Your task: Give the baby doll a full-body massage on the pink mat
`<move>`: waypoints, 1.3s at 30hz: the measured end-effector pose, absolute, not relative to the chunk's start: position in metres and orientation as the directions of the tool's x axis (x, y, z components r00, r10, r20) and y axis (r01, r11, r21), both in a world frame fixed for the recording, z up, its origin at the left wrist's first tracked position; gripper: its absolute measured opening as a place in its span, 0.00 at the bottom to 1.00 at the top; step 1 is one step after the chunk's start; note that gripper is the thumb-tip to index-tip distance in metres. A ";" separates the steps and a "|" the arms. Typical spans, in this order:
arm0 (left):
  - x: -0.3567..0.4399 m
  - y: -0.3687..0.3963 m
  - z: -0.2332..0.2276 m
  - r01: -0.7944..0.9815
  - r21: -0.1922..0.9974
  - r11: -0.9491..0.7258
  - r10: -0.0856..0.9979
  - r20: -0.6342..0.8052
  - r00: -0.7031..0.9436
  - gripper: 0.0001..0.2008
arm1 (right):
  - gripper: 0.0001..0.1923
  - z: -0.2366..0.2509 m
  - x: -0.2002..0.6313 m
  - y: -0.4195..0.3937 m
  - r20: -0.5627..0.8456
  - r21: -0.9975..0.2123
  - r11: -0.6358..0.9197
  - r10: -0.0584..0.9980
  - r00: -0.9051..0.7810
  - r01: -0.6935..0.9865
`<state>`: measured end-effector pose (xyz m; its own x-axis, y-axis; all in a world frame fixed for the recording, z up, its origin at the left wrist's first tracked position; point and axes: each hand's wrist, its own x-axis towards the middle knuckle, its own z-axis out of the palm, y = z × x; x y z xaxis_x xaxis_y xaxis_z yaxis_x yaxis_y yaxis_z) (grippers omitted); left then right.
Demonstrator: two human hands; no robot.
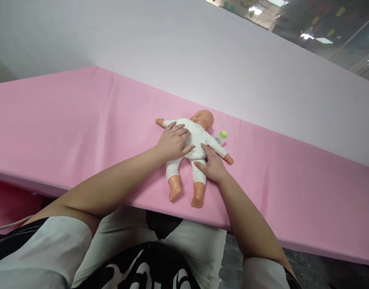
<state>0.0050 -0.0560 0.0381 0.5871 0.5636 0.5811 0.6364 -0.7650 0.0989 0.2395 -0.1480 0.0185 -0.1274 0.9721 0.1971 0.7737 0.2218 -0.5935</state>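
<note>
- Hands first: your left hand (174, 141) lies flat, palm down, on the doll (194, 141), its forearm reaching in from the lower left.
- Your left fingers (180, 132) are spread wide across the doll's chest and belly, pressing on it rather than gripping it.
- Your right hand (211, 164) comes in from the lower right and rests against the doll's side, beside its hip.
- Your right fingers (206, 150) are loosely open, the tips touching the white suit; they close on nothing.
- You have the doll lying on the pink desk (66, 120), near its front edge, close to your body.
- Its long axis runs from near to far: bare feet point toward you, the head points away and slightly right.
- Both doll arms are stretched out sideways, one up-left, one down-right.
- Just beside the head, on the right, you can see a small bottle (221, 137) with a green cap lying on the desk.
</note>
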 end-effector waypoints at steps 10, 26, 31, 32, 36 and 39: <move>0.015 -0.079 0.044 0.559 -0.015 -0.829 0.501 0.425 0.754 0.16 | 0.18 0.020 0.212 -0.160 0.503 -0.306 0.340 0.851 -0.152 0.889; -0.004 -0.083 0.040 0.515 0.035 -0.856 0.474 0.449 0.757 0.12 | 0.06 0.049 0.196 -0.153 0.330 -0.393 0.391 0.905 -0.269 0.832; -0.002 -0.077 0.032 0.521 0.063 -0.851 0.480 0.496 0.724 0.13 | 0.05 0.037 0.193 -0.142 0.391 -0.333 0.298 0.907 -0.157 0.894; -0.001 -0.076 0.031 0.521 0.084 -0.849 0.495 0.471 0.730 0.12 | 0.05 0.033 0.192 -0.141 0.385 -0.321 0.292 0.909 -0.158 0.901; 0.002 -0.076 0.033 0.532 0.131 -0.836 0.538 0.384 0.750 0.12 | 0.08 0.021 0.194 -0.144 0.387 -0.313 0.333 0.900 -0.201 0.889; 0.000 -0.079 0.038 0.538 0.135 -0.832 0.545 0.376 0.749 0.14 | 0.08 0.023 0.197 -0.148 0.399 -0.347 0.365 0.891 -0.216 0.864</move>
